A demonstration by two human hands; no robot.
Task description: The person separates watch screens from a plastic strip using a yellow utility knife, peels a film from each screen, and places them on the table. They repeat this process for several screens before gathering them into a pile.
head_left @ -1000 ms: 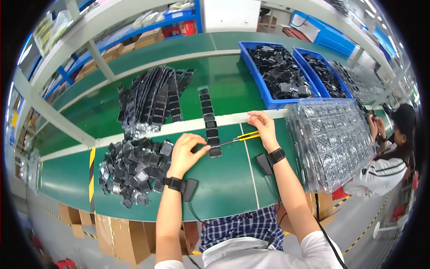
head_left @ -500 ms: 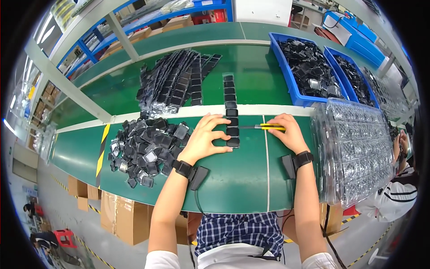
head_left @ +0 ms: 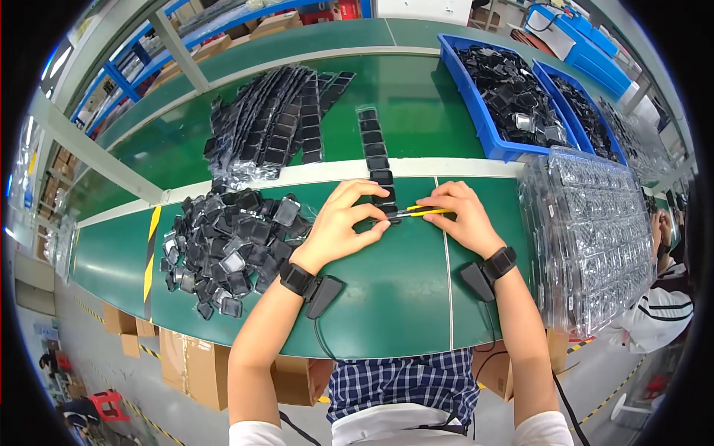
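Note:
A narrow strip of black square pieces in clear plastic (head_left: 373,137) runs away from me across the pale ledge. My left hand (head_left: 338,227) is closed at its near end, thumb and fingers along the strip's left edge. From the right, my right hand (head_left: 462,219) grips a slim yellow-handled tool (head_left: 431,211) with a thin grey tip. That tip lies at the strip's lowest piece, close to my left fingertips; whether it touches is too small to tell. Left of my left hand lies a heap of loose black square pieces (head_left: 230,245).
More strips (head_left: 271,119) are piled at the far left. Two blue bins (head_left: 491,149) of black parts stand at the far right. Stacked clear plastic trays (head_left: 587,238) sit right of my right hand. A co-worker's sleeve (head_left: 658,316) shows beyond them.
The yellow-handled tool has moved left and reaches the strip's near end. My left fingers have drawn together there from a wider spread. The view has shifted slightly.

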